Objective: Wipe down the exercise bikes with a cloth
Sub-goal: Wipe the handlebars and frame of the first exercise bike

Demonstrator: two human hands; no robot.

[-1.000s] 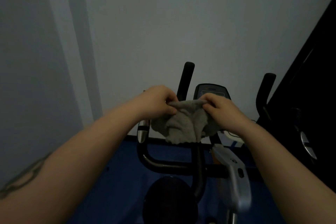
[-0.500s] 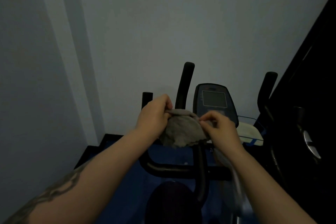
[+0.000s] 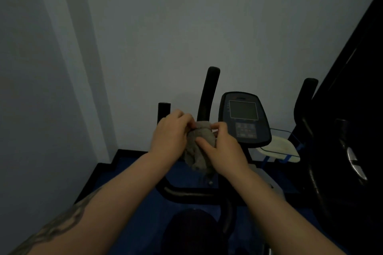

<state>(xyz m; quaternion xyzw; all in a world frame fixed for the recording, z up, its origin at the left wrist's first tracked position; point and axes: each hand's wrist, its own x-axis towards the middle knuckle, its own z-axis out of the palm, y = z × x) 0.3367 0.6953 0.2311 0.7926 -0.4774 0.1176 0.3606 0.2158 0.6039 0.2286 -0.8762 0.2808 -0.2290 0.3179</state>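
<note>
Above the bike's handlebar [image 3: 186, 191], both hands [image 3: 172, 134] [image 3: 224, 149] grip a bunched grey cloth [image 3: 200, 151]; console [image 3: 244, 119] lettering unreadable.

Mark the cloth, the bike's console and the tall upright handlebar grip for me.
cloth [image 3: 200, 147]: head view, on the bunched grey fabric between the two hands.
console [image 3: 244, 119]: head view, on the dark panel just below its screen.
upright handlebar grip [image 3: 209, 93]: head view, on the middle of the black grip's shaft.

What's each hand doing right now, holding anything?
Left hand: closed, grip on the cloth.
Right hand: closed, pinching the same cloth, thumb pressed on its front.
</note>
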